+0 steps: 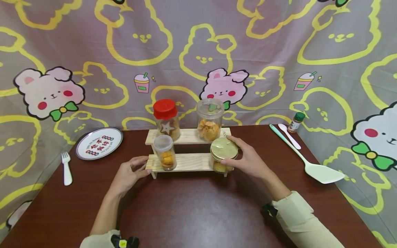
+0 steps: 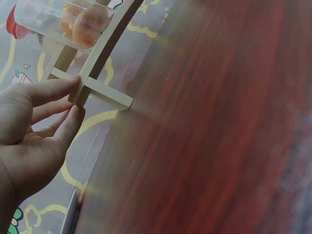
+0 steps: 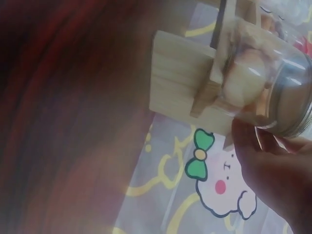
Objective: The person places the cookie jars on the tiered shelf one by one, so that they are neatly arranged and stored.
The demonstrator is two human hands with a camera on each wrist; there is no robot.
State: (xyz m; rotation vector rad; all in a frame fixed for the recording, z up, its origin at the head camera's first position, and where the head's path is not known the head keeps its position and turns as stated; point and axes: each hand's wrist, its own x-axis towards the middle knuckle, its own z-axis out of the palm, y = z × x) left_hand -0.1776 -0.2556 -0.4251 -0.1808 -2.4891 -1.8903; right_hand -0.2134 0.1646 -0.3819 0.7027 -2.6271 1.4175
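A two-tier wooden rack (image 1: 192, 162) stands toward the back of the table. My left hand (image 1: 128, 174) pinches the left end of its lower shelf, thumb and fingers on either side of the board (image 2: 78, 90). My right hand (image 1: 249, 158) grips a clear jar with a gold lid (image 1: 224, 148) at the shelf's right end; pale round pieces show inside. Whether that jar touches the board is hard to tell. Near the left hand, a small clear jar with a whitish lid (image 1: 165, 153) holds orange pieces. Behind stand a red-lidded jar (image 1: 167, 120) and a larger clear-lidded jar (image 1: 210, 120) on the upper shelf.
At the left lie a white plate with red print (image 1: 99, 144) and a white fork (image 1: 66, 168). A pale green spatula (image 1: 322, 172), a white spoon (image 1: 289, 136) and a green-capped spice bottle (image 1: 296, 122) are at the right. A patterned cloth (image 1: 173, 41) hangs behind the table.
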